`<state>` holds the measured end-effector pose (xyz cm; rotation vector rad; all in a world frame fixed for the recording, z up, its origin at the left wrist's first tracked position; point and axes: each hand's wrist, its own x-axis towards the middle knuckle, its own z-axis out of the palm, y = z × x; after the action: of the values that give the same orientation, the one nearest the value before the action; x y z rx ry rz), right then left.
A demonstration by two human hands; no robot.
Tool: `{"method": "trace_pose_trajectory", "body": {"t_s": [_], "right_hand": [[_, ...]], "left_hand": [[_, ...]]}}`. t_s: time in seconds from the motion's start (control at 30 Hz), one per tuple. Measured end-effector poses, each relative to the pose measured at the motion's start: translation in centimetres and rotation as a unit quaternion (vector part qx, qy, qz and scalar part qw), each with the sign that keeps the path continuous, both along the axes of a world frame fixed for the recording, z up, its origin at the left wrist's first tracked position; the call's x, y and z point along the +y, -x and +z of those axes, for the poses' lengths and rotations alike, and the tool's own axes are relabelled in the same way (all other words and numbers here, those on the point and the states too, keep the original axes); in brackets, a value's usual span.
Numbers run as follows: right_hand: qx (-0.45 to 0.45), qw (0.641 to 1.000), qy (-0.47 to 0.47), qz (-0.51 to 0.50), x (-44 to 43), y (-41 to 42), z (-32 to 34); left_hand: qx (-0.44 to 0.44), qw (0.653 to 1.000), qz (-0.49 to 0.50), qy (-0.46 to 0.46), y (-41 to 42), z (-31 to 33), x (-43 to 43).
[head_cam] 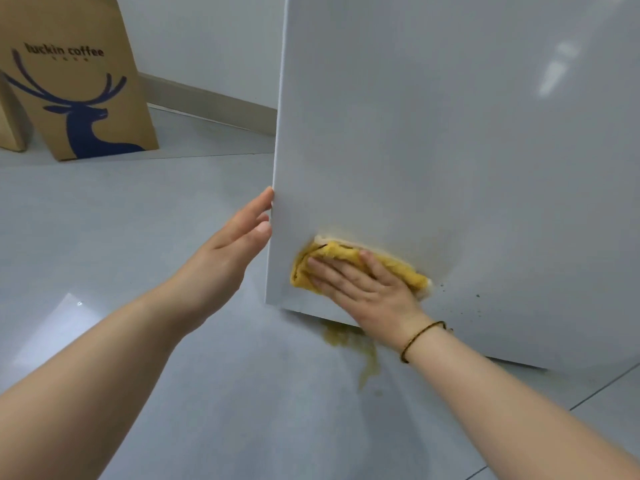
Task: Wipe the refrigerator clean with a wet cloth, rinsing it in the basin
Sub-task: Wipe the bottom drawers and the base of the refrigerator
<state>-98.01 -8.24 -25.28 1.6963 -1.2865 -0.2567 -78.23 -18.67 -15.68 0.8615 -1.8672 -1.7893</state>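
While pressing the yellow cloth flat on the fridge near its bottom corner with straight-fingered right hand, steadying the edge with flat, empty left hand. Mid-wipe, looks like; next probably chasing those dark specks rightward.

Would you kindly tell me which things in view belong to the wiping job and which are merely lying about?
Job: refrigerator; yellow cloth, pressed flat on its panel by the right hand; left hand, fingertips at the panel's edge; dark specks beside the cloth.
Lying about: brown paper bag, standing on the floor by the wall.
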Motion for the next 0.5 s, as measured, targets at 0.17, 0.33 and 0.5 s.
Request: {"method": "trace_pose_trajectory", "body": {"t_s": [0.17, 0.33, 0.5], "right_hand": [[-0.062, 0.982, 0.176, -0.009, 2.2, 2.8, 2.3], [-0.009, 0.996, 0.085, -0.009, 2.7, 3.1, -3.8], [0.096, 0.982, -0.162, -0.024, 4.2, 3.4, -7.4]], "left_hand": [[0.022, 0.999, 0.020, 0.032, 1.1, -1.3, 1.0], [0.033, 0.997, 0.042, 0.053, 1.5, -2.1, 1.1], [0.012, 0.994, 0.046, 0.100, 1.5, -2.5, 0.6]]}}
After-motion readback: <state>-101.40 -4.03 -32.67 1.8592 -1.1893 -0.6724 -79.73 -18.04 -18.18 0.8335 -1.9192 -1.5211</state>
